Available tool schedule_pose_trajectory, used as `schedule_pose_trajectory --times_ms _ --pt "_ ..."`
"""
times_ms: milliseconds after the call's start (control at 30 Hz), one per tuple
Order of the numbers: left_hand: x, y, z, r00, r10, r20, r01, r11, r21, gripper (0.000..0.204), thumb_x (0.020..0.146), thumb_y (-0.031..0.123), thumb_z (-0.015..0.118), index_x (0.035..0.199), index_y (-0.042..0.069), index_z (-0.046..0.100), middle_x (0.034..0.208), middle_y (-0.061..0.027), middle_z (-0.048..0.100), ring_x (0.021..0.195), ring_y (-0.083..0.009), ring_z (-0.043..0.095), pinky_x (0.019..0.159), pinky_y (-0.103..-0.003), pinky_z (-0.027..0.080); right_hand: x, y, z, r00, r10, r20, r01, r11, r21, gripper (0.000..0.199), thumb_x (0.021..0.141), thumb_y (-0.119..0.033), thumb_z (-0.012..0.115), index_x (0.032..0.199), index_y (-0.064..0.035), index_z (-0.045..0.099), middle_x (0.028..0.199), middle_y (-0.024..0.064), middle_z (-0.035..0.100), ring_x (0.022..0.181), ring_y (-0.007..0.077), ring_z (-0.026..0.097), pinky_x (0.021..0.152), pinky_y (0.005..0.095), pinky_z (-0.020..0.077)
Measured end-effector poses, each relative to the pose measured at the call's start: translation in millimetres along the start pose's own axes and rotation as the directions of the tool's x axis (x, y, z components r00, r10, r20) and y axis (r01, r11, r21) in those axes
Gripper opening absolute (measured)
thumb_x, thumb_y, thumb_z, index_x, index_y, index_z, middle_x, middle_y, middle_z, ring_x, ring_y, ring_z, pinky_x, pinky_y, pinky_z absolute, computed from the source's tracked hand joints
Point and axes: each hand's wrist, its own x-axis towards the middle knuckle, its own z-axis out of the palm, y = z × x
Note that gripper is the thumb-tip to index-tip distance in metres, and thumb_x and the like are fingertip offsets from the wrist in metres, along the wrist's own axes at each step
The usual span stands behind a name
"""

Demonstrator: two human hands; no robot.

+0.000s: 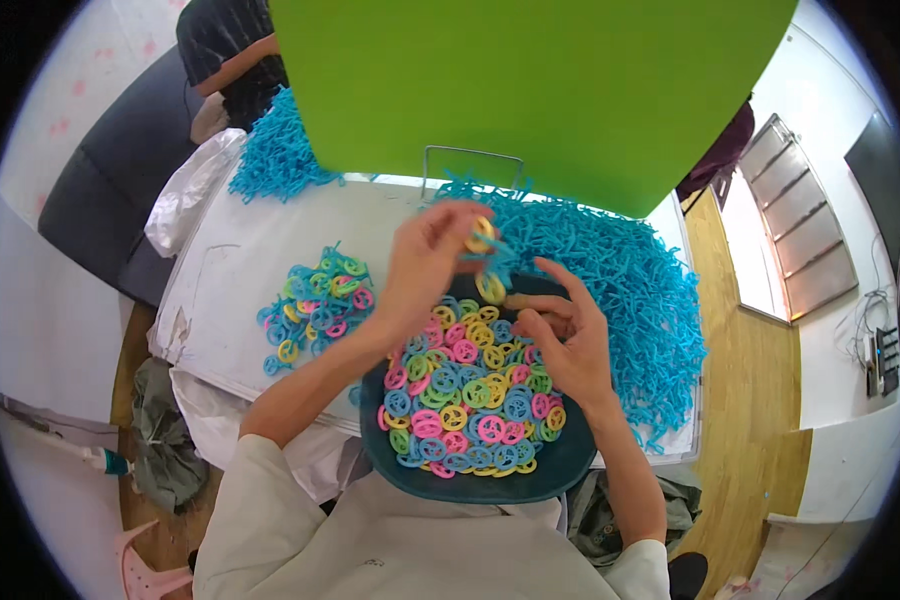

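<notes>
My left hand [432, 255], a little blurred, is closed on a small blue plastic piece [500, 258] with yellow wheels [490, 288] at its ends. It is held above the far rim of a dark green basin [410, 483]. Close on the right is my right hand [575, 345], its index finger stretched out apart from the thumb. Its other fingertips are near the lower yellow wheel, and no hold on anything shows. The basin is in front of my body, filled with small spoked wheels [470, 390] in pink, yellow, green and blue.
Loose blue plastic pieces [630, 290] are heaped right of the basin, with another blue heap [282, 150] at the far left. A pile of joined pieces with coloured wheels [318, 305] lies on the white table [220, 300]. Behind stands a green panel [540, 90]; another person's arm [238, 65] shows beside it.
</notes>
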Motion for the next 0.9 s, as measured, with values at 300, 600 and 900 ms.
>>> schedule_pose_trajectory --times_ms 300,600,900 --pt "-14.9 31.8 -196.9 0.926 0.262 -0.272 0.011 0.702 0.712 0.022 0.097 0.019 0.051 0.1 0.002 0.065 0.09 -0.0029 0.063 0.078 -0.0082 0.057 0.067 -0.023 0.047 7.2 9.5 -7.6 1.0 -0.013 0.02 0.017 0.982 -0.19 0.018 0.092 -0.008 0.059 0.106 0.0016 0.063 0.086 0.0096 0.07 0.073 0.0117 0.065 0.066 0.0247 0.0531" --pt "-21.2 -6.2 -237.5 0.967 0.196 -0.164 0.11 0.259 0.96 0.018 0.088 0.003 0.054 0.101 0.004 0.066 0.093 -0.0142 0.065 0.079 -0.0251 0.064 0.072 -0.034 0.051 7.7 5.0 -5.2 1.0 -0.01 -0.001 0.009 0.964 -0.265 0.014 0.091 -0.008 0.06 0.1 0.0009 0.066 0.08 0.0081 0.07 0.072 0.0111 0.066 0.064 0.0235 0.0516" --pt "69.7 -58.2 -79.2 0.926 0.138 0.352 -0.378 0.29 0.879 0.022 0.079 0.013 0.069 0.099 0.004 0.066 0.087 -0.0136 0.064 0.081 -0.0281 0.063 0.071 -0.036 0.05 9.4 5.2 -1.8 1.0 -0.02 0.008 0.022 0.963 -0.268 0.014 0.091 -0.01 0.061 0.099 0.0011 0.066 0.08 0.0074 0.07 0.071 0.0101 0.065 0.062 0.0228 0.0502"
